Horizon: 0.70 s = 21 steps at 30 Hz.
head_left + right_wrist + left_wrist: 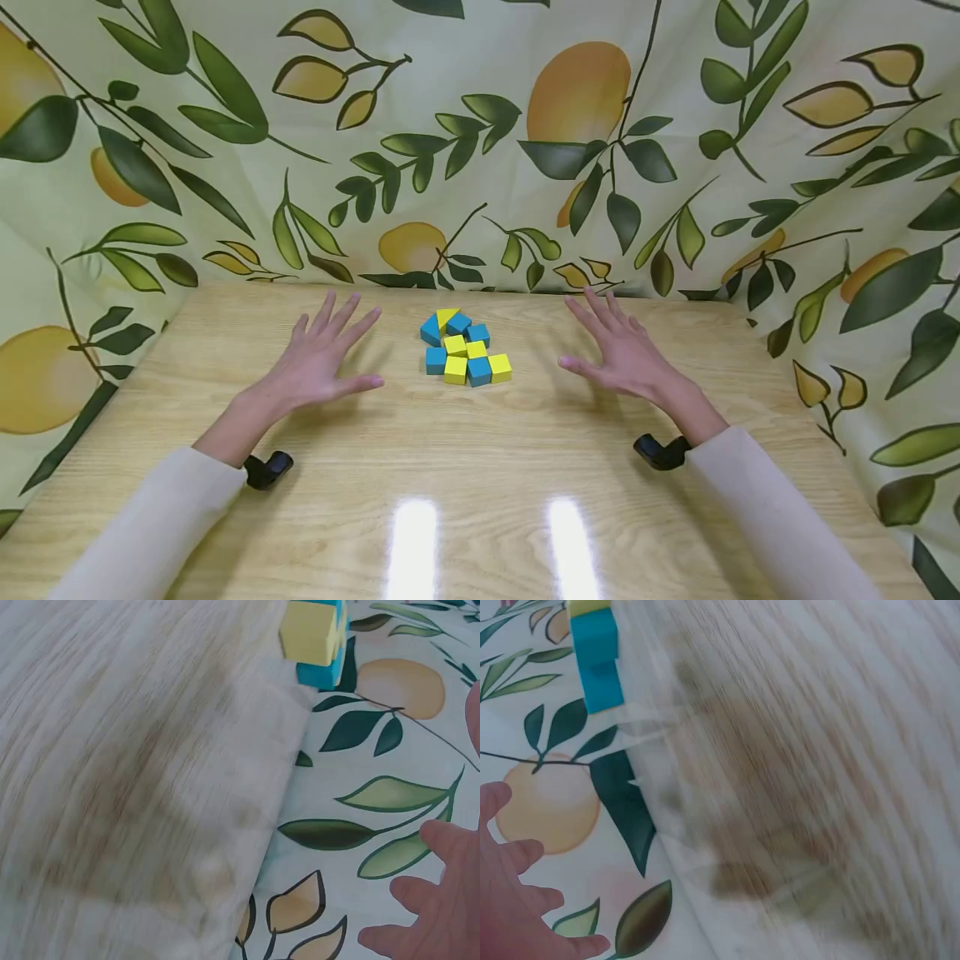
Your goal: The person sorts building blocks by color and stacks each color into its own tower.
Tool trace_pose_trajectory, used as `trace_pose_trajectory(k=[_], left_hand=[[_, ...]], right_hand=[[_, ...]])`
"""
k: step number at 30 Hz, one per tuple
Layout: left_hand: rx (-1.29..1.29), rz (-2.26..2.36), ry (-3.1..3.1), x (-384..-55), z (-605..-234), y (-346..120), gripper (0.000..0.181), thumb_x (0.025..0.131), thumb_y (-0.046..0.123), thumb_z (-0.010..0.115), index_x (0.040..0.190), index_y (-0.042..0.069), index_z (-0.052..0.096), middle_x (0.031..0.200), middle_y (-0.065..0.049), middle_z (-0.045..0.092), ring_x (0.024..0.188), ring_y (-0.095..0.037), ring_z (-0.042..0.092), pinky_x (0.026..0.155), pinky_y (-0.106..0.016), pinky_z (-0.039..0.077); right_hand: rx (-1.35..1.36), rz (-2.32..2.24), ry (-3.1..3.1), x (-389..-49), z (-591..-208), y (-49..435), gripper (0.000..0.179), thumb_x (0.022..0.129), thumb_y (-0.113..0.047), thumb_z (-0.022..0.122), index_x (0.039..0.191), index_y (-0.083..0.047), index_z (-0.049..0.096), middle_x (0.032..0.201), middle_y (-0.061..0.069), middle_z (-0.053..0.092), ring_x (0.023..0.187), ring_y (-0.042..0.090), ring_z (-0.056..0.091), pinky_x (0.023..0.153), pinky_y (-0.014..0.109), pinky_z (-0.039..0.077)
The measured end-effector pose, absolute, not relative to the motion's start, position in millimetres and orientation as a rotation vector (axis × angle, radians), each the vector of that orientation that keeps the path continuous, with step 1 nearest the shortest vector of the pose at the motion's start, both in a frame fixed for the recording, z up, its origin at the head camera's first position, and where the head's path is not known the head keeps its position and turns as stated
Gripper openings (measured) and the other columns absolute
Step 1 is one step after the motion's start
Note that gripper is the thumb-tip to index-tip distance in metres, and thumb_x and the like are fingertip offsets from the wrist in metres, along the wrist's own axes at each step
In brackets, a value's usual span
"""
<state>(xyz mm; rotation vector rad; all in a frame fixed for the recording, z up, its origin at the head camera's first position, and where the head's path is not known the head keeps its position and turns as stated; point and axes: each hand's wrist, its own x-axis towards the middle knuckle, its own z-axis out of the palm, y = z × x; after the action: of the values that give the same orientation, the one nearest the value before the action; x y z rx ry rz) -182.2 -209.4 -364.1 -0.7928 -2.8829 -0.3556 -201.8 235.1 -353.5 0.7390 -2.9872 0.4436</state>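
A tight cluster of small blue and yellow blocks, several of each colour, lies on the wooden table. Most look like cubes, among them a yellow cube (500,368) at the right end; a blue triangular block (431,331) sits at the back left. My left hand (318,358) is spread to the left of the blocks, apart from them, holding nothing. To their right my right hand (621,350) is spread too, its fingers touching no block. The wrist views show blue blocks (598,664) and a yellow block (309,634) near the top edge.
The wooden table (337,517) reaches back to a cloth (465,67) printed with fruit and leaves, which also hangs at both sides. Two bright light reflections lie on the table's front part. A black wrist device (268,471) shows below each sleeve cuff.
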Motion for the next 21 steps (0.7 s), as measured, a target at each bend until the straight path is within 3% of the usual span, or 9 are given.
trace_pose_trajectory(k=[5,13,21], left_hand=[[-0.775,-0.425,-2.831,-179,-366,-200,0.092,0.082,0.066,0.057,0.152,0.017,0.024,0.157,-0.017,0.012,0.142,-0.041,-0.001,0.1,-0.071,0.015],[-0.756,-0.553,-2.744,-170,-374,-177,0.092,0.082,0.063,0.06,0.152,0.016,0.025,0.155,-0.013,0.022,0.129,-0.042,0.03,0.088,-0.063,0.029],[-0.766,-0.791,-2.644,-159,-386,-154,0.084,0.081,0.052,0.065,0.15,0.017,0.031,0.15,-0.008,0.033,0.124,-0.036,0.036,0.081,-0.05,0.032]], right_hand=[[0.769,0.554,-2.962,-199,-357,228,0.086,0.089,-0.058,0.055,0.155,-0.024,0.012,0.159,0.007,0.001,0.143,0.037,-0.002,0.098,0.073,0.013],[0.831,0.681,-2.947,-194,-371,213,0.083,0.09,-0.054,0.057,0.154,-0.021,0.016,0.158,0.012,0.014,0.141,0.039,0.013,0.098,0.07,0.022],[0.867,0.953,-2.895,-192,-389,199,0.079,0.09,-0.05,0.06,0.153,-0.021,0.022,0.153,0.009,0.028,0.135,0.034,0.032,0.103,0.058,0.027]])
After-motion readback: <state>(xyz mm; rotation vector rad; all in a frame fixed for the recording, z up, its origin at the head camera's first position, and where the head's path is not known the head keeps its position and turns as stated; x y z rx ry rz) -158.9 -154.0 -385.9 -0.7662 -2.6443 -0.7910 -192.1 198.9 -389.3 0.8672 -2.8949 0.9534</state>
